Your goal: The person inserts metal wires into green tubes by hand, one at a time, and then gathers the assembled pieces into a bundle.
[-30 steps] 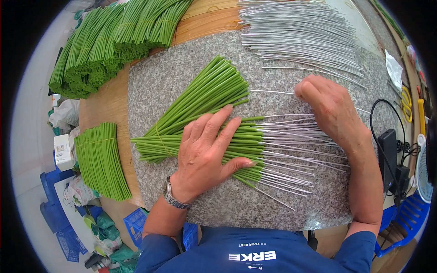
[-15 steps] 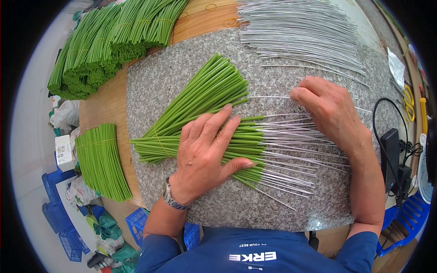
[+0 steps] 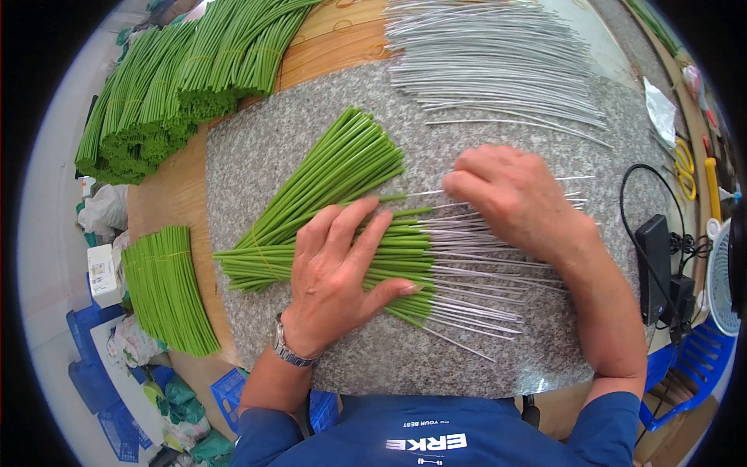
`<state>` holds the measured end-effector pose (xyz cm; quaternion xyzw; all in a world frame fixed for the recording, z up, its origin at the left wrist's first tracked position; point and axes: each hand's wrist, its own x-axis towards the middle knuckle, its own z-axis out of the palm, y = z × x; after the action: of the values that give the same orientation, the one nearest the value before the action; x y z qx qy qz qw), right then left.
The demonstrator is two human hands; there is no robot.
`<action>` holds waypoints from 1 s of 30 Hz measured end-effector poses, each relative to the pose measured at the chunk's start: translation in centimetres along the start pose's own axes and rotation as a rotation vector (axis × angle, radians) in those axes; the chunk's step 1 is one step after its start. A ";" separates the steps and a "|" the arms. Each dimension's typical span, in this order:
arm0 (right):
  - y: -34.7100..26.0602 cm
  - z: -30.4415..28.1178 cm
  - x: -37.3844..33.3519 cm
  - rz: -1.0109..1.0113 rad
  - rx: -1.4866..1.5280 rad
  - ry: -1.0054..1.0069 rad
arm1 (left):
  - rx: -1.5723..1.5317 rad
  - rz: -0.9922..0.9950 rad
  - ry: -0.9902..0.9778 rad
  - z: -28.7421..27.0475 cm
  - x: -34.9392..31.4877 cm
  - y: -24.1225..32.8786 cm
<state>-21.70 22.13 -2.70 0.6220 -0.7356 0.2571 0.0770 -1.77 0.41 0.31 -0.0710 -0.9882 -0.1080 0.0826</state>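
A bundle of green plastic tubes (image 3: 319, 204), loosely banded at its left end, fans out on the grey speckled stone slab. My left hand (image 3: 333, 268) lies flat across the lower tubes, fingers spread, with its fingertips by the tube being worked. Thin white wires (image 3: 475, 268) stick out to the right from many of those lower tubes. Pinched in my right hand (image 3: 513, 194) is one more wire (image 3: 424, 193); its left tip meets the open end of a green tube, and its tail shows beyond my knuckles. The upper tubes have no wires showing.
A pile of loose wires (image 3: 498, 66) lies at the far edge of the slab (image 3: 257, 148). Banded green tube bundles (image 3: 167, 93) are stacked far left, with a smaller bundle (image 3: 170, 288) nearer. A black power adapter (image 3: 652, 268) with cable and yellow-handled scissors (image 3: 685, 167) are at right.
My right hand has moved left with the wire, bringing its tip to a tube's end. My left hand keeps its place on the tubes. The whole view has shifted slightly.
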 end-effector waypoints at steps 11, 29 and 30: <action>0.4 0.0 0.0 0.065 0.010 0.098 | -0.042 0.036 0.034 -0.2 -0.4 -0.4; 2.5 -1.6 -1.8 0.202 -0.061 0.029 | 0.013 -0.019 -0.011 0.4 0.0 -0.1; 2.3 -1.7 -1.6 0.204 -0.058 0.031 | 0.020 -0.009 -0.004 0.4 0.0 -0.2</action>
<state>-23.90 24.57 -2.59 0.5375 -0.8009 0.2515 0.0797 -1.82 0.34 -0.12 -0.0660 -0.9897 -0.0984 0.0808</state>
